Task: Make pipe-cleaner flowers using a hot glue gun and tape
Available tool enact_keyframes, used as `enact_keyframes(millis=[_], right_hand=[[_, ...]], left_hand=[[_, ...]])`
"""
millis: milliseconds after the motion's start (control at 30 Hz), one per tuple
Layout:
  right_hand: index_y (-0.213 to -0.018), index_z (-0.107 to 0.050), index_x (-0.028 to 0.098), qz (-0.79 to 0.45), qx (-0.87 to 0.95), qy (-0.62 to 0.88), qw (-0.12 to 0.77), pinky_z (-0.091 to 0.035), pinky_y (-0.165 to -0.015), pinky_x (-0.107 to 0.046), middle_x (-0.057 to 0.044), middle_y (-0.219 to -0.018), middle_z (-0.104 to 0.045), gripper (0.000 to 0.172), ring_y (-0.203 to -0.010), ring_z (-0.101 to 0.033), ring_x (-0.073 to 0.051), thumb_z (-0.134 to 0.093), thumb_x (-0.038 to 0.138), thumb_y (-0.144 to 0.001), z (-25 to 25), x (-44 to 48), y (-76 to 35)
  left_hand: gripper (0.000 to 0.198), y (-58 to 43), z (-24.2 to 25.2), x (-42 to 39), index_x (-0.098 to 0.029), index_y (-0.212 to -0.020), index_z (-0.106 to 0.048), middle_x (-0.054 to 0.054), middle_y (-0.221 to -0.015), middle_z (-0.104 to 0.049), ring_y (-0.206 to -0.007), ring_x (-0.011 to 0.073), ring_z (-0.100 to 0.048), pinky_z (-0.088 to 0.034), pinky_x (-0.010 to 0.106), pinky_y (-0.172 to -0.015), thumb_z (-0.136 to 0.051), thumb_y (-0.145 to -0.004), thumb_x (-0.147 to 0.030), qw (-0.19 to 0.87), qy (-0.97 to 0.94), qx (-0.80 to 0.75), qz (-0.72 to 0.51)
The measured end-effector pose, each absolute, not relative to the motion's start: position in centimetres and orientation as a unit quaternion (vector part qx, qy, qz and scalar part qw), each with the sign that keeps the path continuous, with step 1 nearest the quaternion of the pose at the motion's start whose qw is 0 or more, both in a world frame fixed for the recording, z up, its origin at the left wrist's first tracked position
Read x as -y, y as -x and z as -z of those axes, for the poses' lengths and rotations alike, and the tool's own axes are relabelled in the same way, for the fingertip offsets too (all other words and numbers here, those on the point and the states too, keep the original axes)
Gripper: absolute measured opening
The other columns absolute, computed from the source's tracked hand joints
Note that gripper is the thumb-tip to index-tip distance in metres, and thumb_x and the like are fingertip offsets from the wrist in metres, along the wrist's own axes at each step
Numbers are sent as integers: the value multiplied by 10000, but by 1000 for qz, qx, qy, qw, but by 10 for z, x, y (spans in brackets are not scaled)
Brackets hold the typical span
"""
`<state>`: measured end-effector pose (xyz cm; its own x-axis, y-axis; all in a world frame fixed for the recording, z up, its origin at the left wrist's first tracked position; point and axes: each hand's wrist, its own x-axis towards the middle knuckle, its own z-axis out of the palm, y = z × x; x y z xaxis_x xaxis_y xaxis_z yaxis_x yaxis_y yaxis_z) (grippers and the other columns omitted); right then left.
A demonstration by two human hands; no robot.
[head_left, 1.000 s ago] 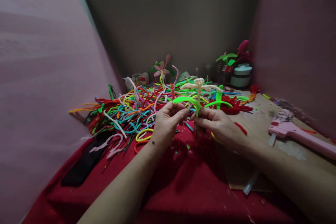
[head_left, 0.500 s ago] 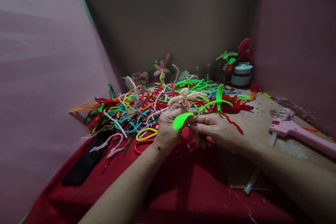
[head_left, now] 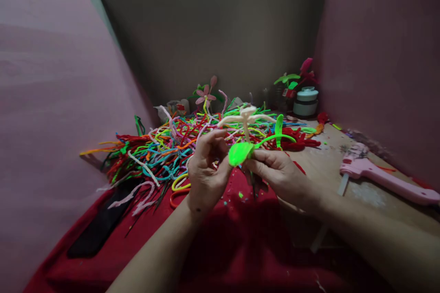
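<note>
Grip of the right hand (head_left: 279, 175): closed, thumb and forefinger pinched on the stem of the flower (head_left: 246, 117), just below the leaf (head_left: 239, 153). Grip of the left hand (head_left: 205, 170): fingers curled and part-spread, thumb at the 9 o'clock edge of the leaf; whether it clamps the leaf cannot be told. The flower is cream, held upright above the red cloth (head_left: 240, 242), petals spread level at 12 o'clock from the hands. A second green loop projects from the stem toward 2 o'clock. The pile (head_left: 161, 146) of mixed-colour pipe cleaners lies on the bench (head_left: 326, 158) from 10 to 12 o'clock. The pink glue gun (head_left: 381, 177) lies at 3 o'clock, well apart. The jar (head_left: 305, 101) stands at 1 o'clock by the wall
</note>
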<state>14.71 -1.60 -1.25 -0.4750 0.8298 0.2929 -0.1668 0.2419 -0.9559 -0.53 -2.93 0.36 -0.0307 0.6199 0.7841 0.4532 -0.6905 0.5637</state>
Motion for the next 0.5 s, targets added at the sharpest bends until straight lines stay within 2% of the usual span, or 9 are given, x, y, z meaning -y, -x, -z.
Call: enact_keyframes(millis=[100, 167, 267, 333, 367, 433, 500], right_hand=[[-671, -555, 181, -551, 624, 248, 496, -384, -402, -204, 41, -507, -508, 243, -409, -476, -77, -561, 380, -810, -1, 27, -151], [-724, -588, 183, -547, 595, 243, 536, -355, -362, -191, 30, -526, -538, 228, -394, -483, -74, -550, 384, -824, -16, 34, -159], [-833, -633, 194, -472, 588, 258, 604, -331, -343, -181, 12, -595, -588, 178, -410, -505, -74, -565, 359, -826, -44, 30, -183], [-806, -628, 177, -366, 581, 341, 643, -313, -336, -179, 28, -542, -537, 142, -381, -465, -60, -562, 300, -831, -57, 12, -205], [-789, -614, 164, -321, 584, 398, 630, -313, -340, -177, 24, -542, -533, 144, -381, -462, -55, -525, 260, -850, -60, -1, -217], [-771, -561, 155, -256, 603, 548, 520, -308, -344, -188, 23, -544, -520, 198, -365, -439, -53, -420, 219, -895, -59, -32, -238], [-694, -558, 113, -239, 616, 603, 447, -318, -344, -217, 1, -498, -509, 233, -346, -443, -73, -425, 160, -880, -48, -61, -255]], left_hand=[[197, 5, 4, 22, -200, -992, -554, 4, -799, -582, -707, 114, -553, -435, 223, -657, -576, -796, -200, 57, -707, -414, -570], [74, 5, 12, 15, -184, -868, -566, 14, -773, -568, -714, 122, -542, -431, 233, -668, -510, -823, -169, 33, -767, -395, -505], [124, 7, 23, 6, -178, -839, -566, 27, -771, -560, -716, 123, -525, -425, 230, -661, -451, -841, -133, 3, -836, -363, -411], [134, 8, 29, 2, -179, -832, -566, 31, -781, -560, -714, 121, -529, -420, 223, -656, -441, -849, -135, -6, -849, -371, -377], [134, 9, 30, 1, -179, -828, -566, 32, -786, -562, -714, 121, -532, -418, 221, -655, -440, -851, -138, -8, -849, -378, -368], [142, 10, 33, -1, -178, -817, -568, 33, -794, -567, -716, 123, -537, -417, 220, -657, -435, -856, -147, -12, -848, -394, -354], [155, 11, 36, -3, -178, -813, -572, 34, -809, -579, -721, 124, -543, -418, 220, -660, -426, -861, -156, -12, -851, -405, -333]])
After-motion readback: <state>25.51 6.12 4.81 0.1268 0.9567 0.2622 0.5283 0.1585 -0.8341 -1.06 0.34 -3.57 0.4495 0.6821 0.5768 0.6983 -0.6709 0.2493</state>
